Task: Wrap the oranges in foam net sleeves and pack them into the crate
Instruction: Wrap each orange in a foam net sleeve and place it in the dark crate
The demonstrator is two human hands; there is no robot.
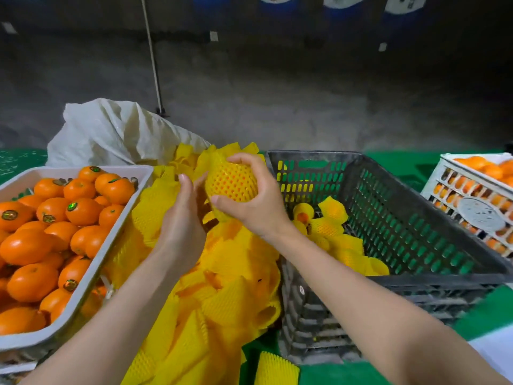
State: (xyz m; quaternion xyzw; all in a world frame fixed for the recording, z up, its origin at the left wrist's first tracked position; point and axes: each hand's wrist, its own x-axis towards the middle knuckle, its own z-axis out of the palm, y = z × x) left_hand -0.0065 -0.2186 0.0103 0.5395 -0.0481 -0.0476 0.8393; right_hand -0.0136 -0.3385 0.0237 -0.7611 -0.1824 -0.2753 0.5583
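At far left, a pale grey tray (83, 287) sits on the green table (416, 165), heaped with bare oranges (80, 211), many carrying small round stickers. Behind it slumps a white sack (111, 132). Just right of the tray, a loose pile of yellow foam net sleeves (230, 273) spreads from the sack's mouth down toward the viewer. Above this pile, a person's two bare forearms reach in. The left hand (180, 218) is half open with fingers curled upward, holding nothing firmly; its fingertips sit just beside, perhaps brushing, the sleeve's left edge. The right hand (255, 195) grips the sleeved orange (231, 186), thumb beneath and fingers arched over the top. The sleeve's long axis runs tilted, from upper left to lower right, its loose open ends sticking out past the fruit at both ends. The orange skin shows through the mesh, so the wrapping looks complete or nearly so. Immediately right of that hand stands a dark grey slatted plastic crate (416, 218), its floor partly covered by a few wrapped oranges (330, 226) gathered at the near-left corner. The crate lies right of and below the held fruit, so the right hand is the nearer one for placing it. At far right, a white crate (472, 212) holds more oranges.
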